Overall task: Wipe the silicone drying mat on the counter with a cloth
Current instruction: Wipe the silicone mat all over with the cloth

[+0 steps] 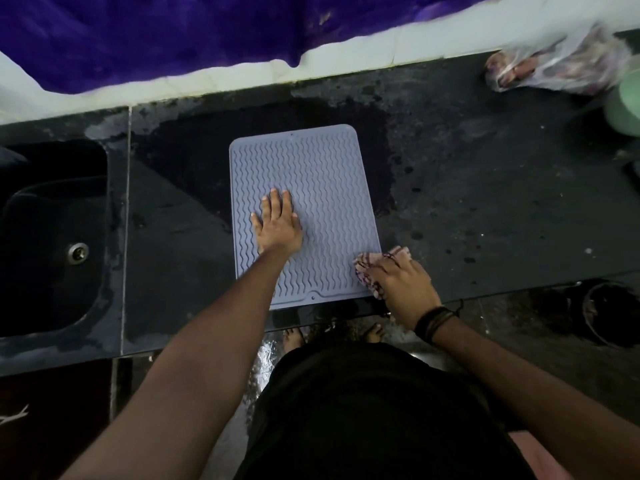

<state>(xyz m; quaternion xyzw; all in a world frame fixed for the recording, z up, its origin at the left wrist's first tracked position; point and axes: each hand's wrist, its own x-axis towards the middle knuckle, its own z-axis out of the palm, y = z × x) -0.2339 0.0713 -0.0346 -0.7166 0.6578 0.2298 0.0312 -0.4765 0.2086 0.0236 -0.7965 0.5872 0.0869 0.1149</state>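
On the counter (485, 202), the mat (322, 168) is pinned under the flat, spread left hand (277, 225); the cloth (372, 268) is clenched by the right hand (403, 289) at its near right corner.

The right hand (401, 285) covers much of the cloth (372, 268), so its grip on it and the mat (304, 216) corner beneath go unseen. The plastic bag (554, 64) is motion-blurred; its contents are perhaps food. A green object (623, 102) is cut by the right edge, the sink (52, 237) by the left
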